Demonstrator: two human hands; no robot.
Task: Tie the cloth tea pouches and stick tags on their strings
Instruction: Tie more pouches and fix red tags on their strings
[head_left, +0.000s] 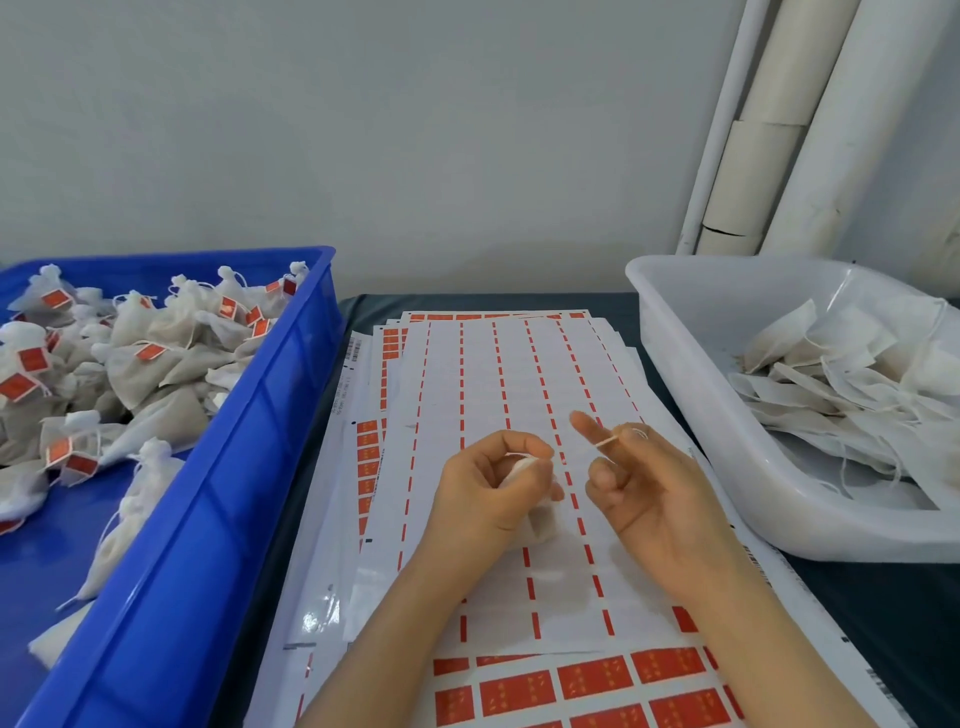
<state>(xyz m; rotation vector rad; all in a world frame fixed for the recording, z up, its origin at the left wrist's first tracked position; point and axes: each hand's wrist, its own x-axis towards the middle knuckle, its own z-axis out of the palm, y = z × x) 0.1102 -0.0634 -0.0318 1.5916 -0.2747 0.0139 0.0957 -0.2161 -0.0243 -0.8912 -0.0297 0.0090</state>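
- Nearest the camera, below both wrists, a sheet of red tags (597, 680) lies flat, rows of orange-red stickers unpeeled on it.
- Just above that, the left hand (493, 488) is curled tight around a cloth pouch (521, 469). White fabric bunches out between thumb and fingers, and the pouch's lower end pokes out under the palm.
- Just right of that grip, the right hand (654, 499) has its forefinger out, with a thin white string (608, 441) looped round it and the thumb pressed in beside the loop. That is a pinch on the string, and the other fingers are folded in.
- The two hands sit near each other without touching. The stretch of string between them is too fine to trace.
- Under both grips there is a stack of peeled sheets (493, 374): white backing with only thin red dashes left in columns.
- Left of the grip stands a blue crate (234, 467). It is heaped with tied pouches (156, 353), necks gathered, and many of them carry red tags on their strings.
- Right of the grip sits a white tub (727, 415), tilted. In it are flat untied pouches (841, 374) with loose strings trailing and no red on them.
- The tub and the sheets rest on a dark table cover (883, 597).
- Beyond the grip, far right, pale pipes (779, 130) lean against a plain wall (363, 130).
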